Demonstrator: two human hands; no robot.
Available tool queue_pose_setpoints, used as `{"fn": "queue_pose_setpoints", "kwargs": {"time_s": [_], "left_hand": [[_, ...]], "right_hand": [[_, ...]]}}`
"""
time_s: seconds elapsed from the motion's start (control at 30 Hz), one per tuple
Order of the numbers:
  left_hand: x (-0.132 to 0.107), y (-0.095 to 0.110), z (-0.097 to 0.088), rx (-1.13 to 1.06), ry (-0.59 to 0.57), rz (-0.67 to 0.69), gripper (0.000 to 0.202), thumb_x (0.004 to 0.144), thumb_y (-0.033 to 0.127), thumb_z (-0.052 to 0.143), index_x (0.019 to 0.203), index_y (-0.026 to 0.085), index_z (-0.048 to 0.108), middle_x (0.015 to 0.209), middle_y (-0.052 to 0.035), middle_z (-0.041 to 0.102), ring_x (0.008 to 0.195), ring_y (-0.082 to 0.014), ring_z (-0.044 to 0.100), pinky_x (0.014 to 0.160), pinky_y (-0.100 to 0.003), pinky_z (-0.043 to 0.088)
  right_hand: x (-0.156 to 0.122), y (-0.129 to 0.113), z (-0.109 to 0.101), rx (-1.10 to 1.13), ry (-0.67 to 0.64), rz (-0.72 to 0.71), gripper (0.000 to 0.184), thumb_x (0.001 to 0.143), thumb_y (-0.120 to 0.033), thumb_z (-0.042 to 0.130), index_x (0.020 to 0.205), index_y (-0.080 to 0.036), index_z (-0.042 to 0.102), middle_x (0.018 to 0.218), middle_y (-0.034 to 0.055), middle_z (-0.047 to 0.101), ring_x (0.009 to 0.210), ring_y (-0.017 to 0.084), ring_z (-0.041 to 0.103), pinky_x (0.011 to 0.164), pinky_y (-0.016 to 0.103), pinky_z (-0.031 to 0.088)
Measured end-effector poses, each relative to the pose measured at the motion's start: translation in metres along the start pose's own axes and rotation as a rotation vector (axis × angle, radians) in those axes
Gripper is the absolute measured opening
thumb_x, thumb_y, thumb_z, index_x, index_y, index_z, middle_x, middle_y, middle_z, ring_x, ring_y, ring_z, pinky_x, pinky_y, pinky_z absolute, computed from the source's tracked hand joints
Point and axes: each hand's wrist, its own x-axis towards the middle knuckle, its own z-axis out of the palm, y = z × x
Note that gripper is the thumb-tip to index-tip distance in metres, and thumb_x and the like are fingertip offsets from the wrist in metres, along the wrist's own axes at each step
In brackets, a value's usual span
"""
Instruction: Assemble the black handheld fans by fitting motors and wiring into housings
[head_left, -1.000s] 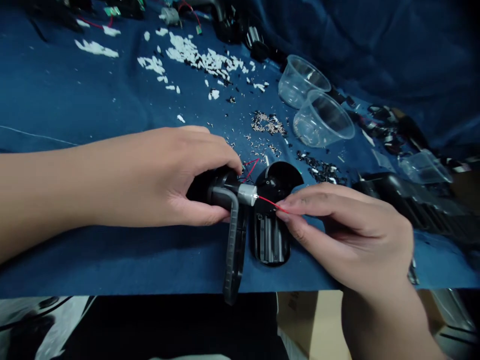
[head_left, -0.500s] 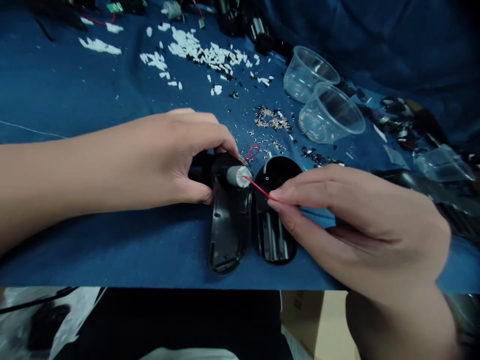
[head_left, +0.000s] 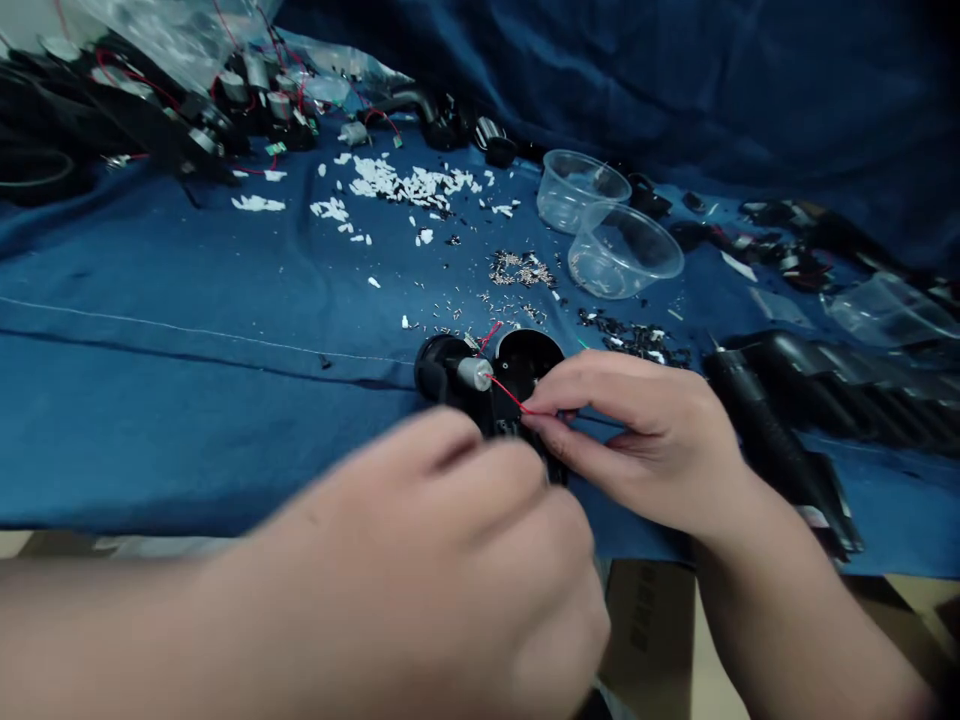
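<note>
My right hand [head_left: 637, 430] is closed, thumb and forefinger pinching a red wire [head_left: 508, 392]. The wire runs to the end of a small silvery motor [head_left: 475, 374], which sits at the top of a black plastic housing half whose round end [head_left: 431, 368] points left. Beside it on the right lies a second black shell half [head_left: 529, 350], partly covered by both hands. Behind the motor stands a second red wire loop [head_left: 490, 335]. My left hand [head_left: 450, 570], somewhat blurred, is raised close to the camera with curled fingers. Its fingertips are hidden, and so is anything in them.
Two clear plastic tubs [head_left: 626, 250] stand at the back. Small screws [head_left: 521, 268], white plastic pieces [head_left: 412, 185] and black bits [head_left: 637, 338] lie scattered. On the right are a black electric screwdriver [head_left: 772, 440] and black housings [head_left: 840, 390]. Wired motors [head_left: 255, 95] are heaped back left.
My left hand has let go of the housing and come toward the camera, with its fingers curled. My right hand keeps its pinch on the red wire. The view has shifted, showing more of the table's back.
</note>
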Motion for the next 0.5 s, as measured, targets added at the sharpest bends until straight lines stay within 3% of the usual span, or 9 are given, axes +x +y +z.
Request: {"fn": "queue_pose_setpoints", "kwargs": {"time_s": [0.07,0.13,0.2,0.27,0.33,0.4,0.5], "left_hand": [[-0.001,0.007,0.014,0.097,-0.075,0.200,0.028,0.101,0.038,0.059,0.115,0.031,0.082,0.115,-0.0068,0.079,0.089,-0.0284,0.064,0.071,-0.052,0.064],[-0.008,-0.006,0.014,0.173,-0.022,0.218,0.029,0.099,0.029,0.061,0.123,0.033,0.077,0.115,-0.0056,0.079,0.093,-0.0280,0.066,0.078,-0.051,0.064],[-0.019,-0.032,0.005,0.195,0.111,0.070,0.035,0.099,0.020,0.063,0.131,0.034,0.066,0.121,-0.0050,0.077,0.107,-0.0293,0.067,0.095,-0.052,0.063],[-0.026,-0.060,-0.007,0.145,0.179,-0.163,0.045,0.102,0.020,0.063,0.146,0.032,0.055,0.143,-0.0081,0.068,0.132,-0.0301,0.063,0.117,-0.052,0.055],[-0.026,-0.082,-0.014,-0.019,0.098,-0.364,0.062,0.108,0.030,0.062,0.166,0.032,0.041,0.163,-0.0093,0.058,0.149,-0.0310,0.058,0.129,-0.050,0.049],[-0.022,-0.094,-0.014,-0.165,-0.041,-0.443,0.075,0.109,0.045,0.065,0.176,0.035,0.033,0.171,-0.0080,0.056,0.154,-0.0330,0.060,0.131,-0.050,0.049],[-0.017,-0.097,-0.009,-0.204,-0.131,-0.406,0.062,0.108,0.051,0.069,0.166,0.035,0.051,0.164,-0.0066,0.066,0.150,-0.0337,0.065,0.128,-0.051,0.051]], "right_hand": [[-0.002,0.005,0.002,0.019,0.031,-0.007,0.008,0.106,-0.014,0.077,0.108,-0.022,0.079,0.100,0.0018,0.081,0.093,0.013,0.078,0.084,0.025,0.064],[-0.003,0.008,0.004,0.041,0.044,-0.001,0.009,0.105,-0.013,0.077,0.108,-0.022,0.079,0.099,0.0017,0.081,0.092,0.013,0.078,0.083,0.025,0.064],[-0.002,0.010,0.005,0.061,0.028,-0.001,0.011,0.105,-0.011,0.074,0.106,-0.021,0.079,0.098,0.0014,0.081,0.090,0.012,0.077,0.081,0.025,0.063],[-0.001,0.011,0.006,0.072,0.003,0.008,0.013,0.104,-0.009,0.072,0.106,-0.021,0.078,0.098,0.0014,0.081,0.089,0.012,0.077,0.081,0.024,0.063],[0.000,0.012,0.007,0.083,-0.008,0.021,0.014,0.104,-0.009,0.072,0.107,-0.020,0.079,0.100,0.0018,0.081,0.089,0.011,0.076,0.081,0.024,0.062],[0.000,0.012,0.008,0.095,-0.006,0.025,0.013,0.104,-0.009,0.072,0.108,-0.019,0.079,0.103,0.0020,0.081,0.092,0.011,0.077,0.083,0.024,0.062],[-0.002,0.014,0.009,0.112,0.023,0.033,0.012,0.103,-0.009,0.074,0.107,-0.019,0.080,0.102,0.0020,0.081,0.092,0.011,0.076,0.083,0.025,0.061]]}}
